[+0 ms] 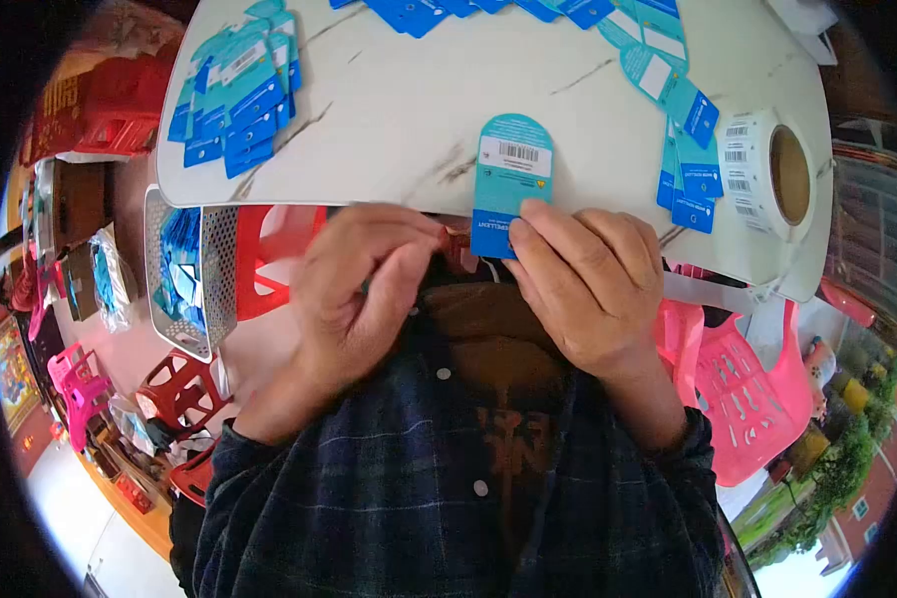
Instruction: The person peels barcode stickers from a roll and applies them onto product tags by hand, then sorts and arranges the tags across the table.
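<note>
A teal and blue card (513, 184) with a white barcode label lies at the table's front edge, its blue end reaching past the edge. My right hand (593, 284) pinches that blue end between thumb and fingers. To the left, my left hand (364, 284) is raised in front of the edge, slightly blurred, with thumb and fingers bent towards each other. Whether it holds anything small cannot be made out.
Labelled cards (239, 90) are piled at the table's left, more cards (693, 164) spread at the right beside a roll of barcode labels (767, 171). A white basket (219, 279) of blue items stands left. A pink chair (743, 399) is at right.
</note>
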The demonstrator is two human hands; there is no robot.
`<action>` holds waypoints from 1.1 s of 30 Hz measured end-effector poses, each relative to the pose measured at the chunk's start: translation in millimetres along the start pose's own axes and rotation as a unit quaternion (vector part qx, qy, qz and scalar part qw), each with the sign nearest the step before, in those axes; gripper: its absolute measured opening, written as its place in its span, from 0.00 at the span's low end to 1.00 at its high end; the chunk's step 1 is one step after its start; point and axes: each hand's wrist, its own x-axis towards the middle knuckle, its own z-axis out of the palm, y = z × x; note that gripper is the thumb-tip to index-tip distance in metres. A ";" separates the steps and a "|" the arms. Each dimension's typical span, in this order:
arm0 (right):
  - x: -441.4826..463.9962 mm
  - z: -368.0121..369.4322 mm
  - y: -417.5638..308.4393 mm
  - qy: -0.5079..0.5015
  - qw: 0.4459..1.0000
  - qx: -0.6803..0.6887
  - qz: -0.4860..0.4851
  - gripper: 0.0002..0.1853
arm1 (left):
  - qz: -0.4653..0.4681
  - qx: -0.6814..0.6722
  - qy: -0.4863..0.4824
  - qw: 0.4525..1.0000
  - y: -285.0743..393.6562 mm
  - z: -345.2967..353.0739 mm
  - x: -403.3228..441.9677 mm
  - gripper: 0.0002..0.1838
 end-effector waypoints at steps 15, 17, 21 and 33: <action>27.4 -34.6 -37.2 0.117 0.877 0.406 0.230 0.13 | -0.311 -0.466 -0.093 0.823 29.6 -9.1 -11.1 0.07; 40.4 -46.0 -44.9 0.048 0.797 0.505 0.327 0.13 | -0.220 -0.425 -0.103 0.872 30.8 -9.3 -11.2 0.06; 45.3 -52.9 -48.0 -0.040 0.704 0.589 0.394 0.13 | -0.133 -0.386 -0.107 0.907 32.7 -12.8 -9.5 0.05; 43.4 -43.4 -43.2 -0.090 0.777 0.539 0.312 0.05 | -0.140 -0.322 -0.094 0.932 30.0 -18.0 3.9 0.05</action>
